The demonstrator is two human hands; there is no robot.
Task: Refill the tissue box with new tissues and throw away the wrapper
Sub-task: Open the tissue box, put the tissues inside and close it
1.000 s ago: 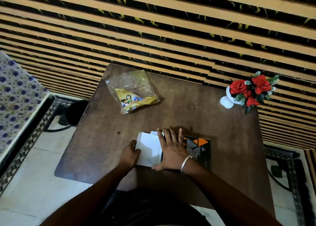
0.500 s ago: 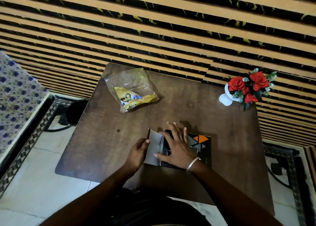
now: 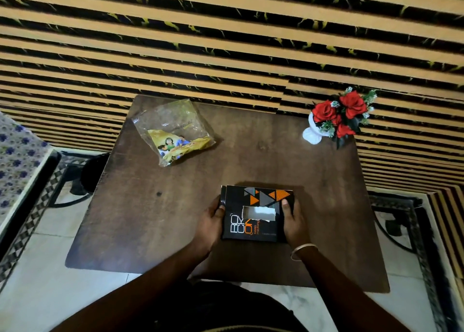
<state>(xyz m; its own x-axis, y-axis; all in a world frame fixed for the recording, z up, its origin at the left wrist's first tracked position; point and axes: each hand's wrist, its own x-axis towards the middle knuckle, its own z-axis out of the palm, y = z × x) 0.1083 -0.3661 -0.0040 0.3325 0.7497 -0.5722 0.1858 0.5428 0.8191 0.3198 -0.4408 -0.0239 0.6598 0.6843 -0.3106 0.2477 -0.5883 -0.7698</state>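
Observation:
A black tissue box with orange and grey triangles lies flat on the dark wooden table, near its front edge. White tissue shows through the slot in its top. My left hand grips the box's left end and my right hand, with a bangle on the wrist, grips its right end. The clear and yellow plastic wrapper lies crumpled at the table's far left, apart from both hands.
A white vase of red roses stands at the table's far right corner. A striped orange and black wall runs behind the table. A patterned bed edge sits at the left, with tiled floor below.
The white tissues and open flap at the box's left end are gone from sight; the box is closed. My hands have moved from its left end to grip both ends.

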